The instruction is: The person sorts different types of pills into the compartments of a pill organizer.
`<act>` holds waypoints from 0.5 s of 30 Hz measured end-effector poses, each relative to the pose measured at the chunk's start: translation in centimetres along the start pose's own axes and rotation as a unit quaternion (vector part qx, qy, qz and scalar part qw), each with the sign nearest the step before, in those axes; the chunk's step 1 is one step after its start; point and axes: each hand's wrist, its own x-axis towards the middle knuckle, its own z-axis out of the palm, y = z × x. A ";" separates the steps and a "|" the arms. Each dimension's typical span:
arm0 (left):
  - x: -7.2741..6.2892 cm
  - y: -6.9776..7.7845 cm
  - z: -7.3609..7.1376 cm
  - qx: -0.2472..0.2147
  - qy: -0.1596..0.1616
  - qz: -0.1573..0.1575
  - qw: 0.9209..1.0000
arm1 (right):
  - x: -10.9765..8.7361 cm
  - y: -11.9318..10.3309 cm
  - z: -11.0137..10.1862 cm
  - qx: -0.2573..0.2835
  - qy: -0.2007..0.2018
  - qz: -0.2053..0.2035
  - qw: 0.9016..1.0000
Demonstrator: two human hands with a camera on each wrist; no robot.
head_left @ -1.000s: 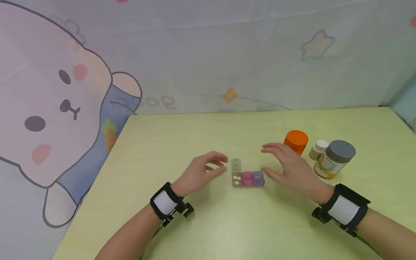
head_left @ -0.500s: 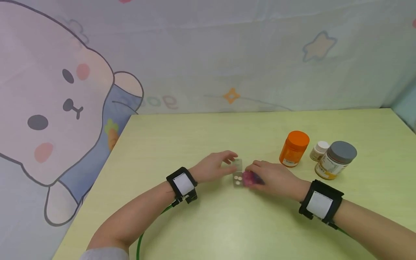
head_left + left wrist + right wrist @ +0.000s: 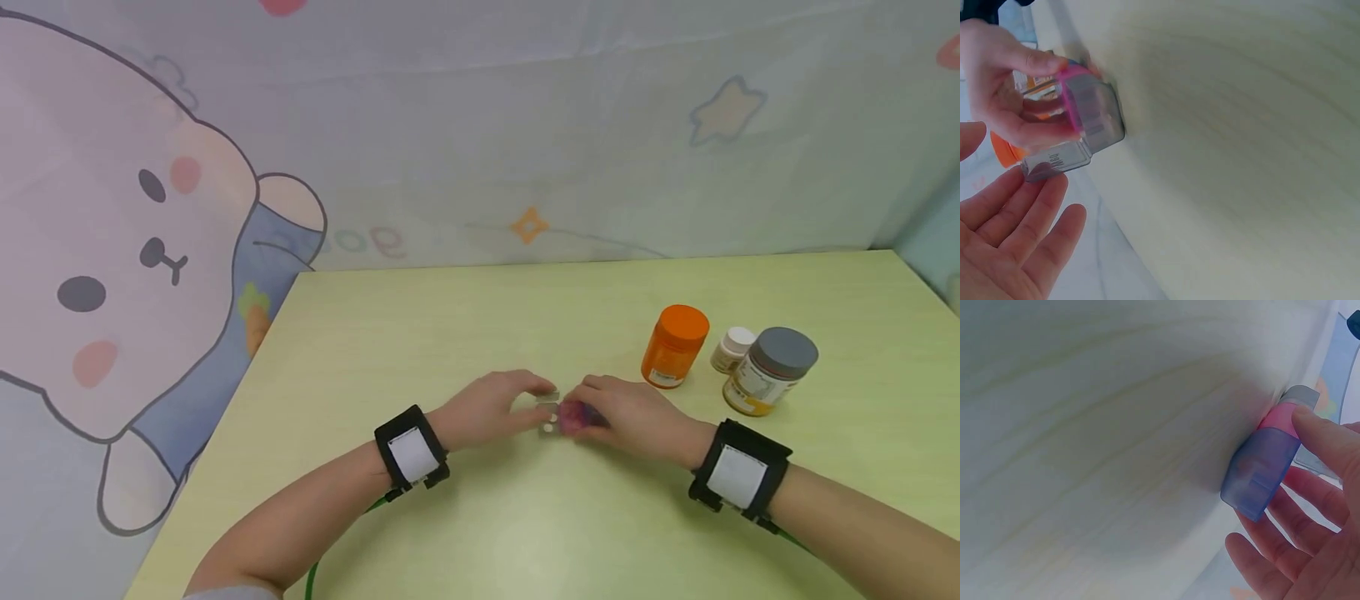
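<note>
A small pill organizer (image 3: 571, 417) lies on the table, with a clear grey, a pink and a blue compartment (image 3: 1259, 472) in a row. My right hand (image 3: 637, 419) grips it from the right, thumb and fingers on opposite sides of the pink part. White tablets (image 3: 548, 427) show in the grey compartment. Its clear lid (image 3: 1057, 159) stands raised on its hinge. My left hand (image 3: 486, 412) reaches in from the left; in the left wrist view its extended fingertips touch the lid's back, the thumb apart.
Beyond my right hand stand an orange bottle (image 3: 675, 346), a small white-capped bottle (image 3: 732, 350) and a grey-lidded jar (image 3: 770, 371). A printed cloth (image 3: 450, 125) hangs behind the table's back edge.
My right hand has come in from the right and taken hold of the pill organizer. My left hand has moved right to the grey lid, which has swung up from lying flat.
</note>
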 end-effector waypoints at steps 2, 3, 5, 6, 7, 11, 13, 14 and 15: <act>-0.2 0.2 0.3 0.027 -0.007 0.015 1.000 | 0.0 0.0 0.0 0.001 0.002 0.000 1.000; -0.2 0.3 0.5 0.039 -0.011 0.022 0.999 | 0.0 0.0 0.0 0.001 0.003 0.000 1.000; -0.4 0.5 0.7 0.058 -0.017 0.036 0.997 | 0.0 0.1 0.0 0.002 0.005 0.000 1.000; -0.4 0.5 0.8 0.064 -0.021 0.039 0.997 | 0.0 0.1 0.0 0.003 0.005 0.002 1.000; -0.5 0.7 0.9 0.071 -0.023 0.044 0.996 | 0.0 0.1 0.0 0.005 0.005 0.003 1.000; -0.7 1.0 1.0 0.097 -0.032 0.052 0.993 | 0.1 0.1 0.1 0.007 0.005 0.008 1.000; -0.7 1.0 1.2 0.114 -0.039 0.054 0.991 | 0.1 0.1 0.1 0.007 0.007 0.009 1.000; -0.8 1.0 1.3 0.124 -0.044 0.054 0.990 | 0.1 0.1 0.2 0.007 0.008 0.010 1.000; -0.8 1.0 1.3 0.135 -0.047 0.055 0.988 | 0.0 0.0 0.2 0.006 0.008 0.010 1.000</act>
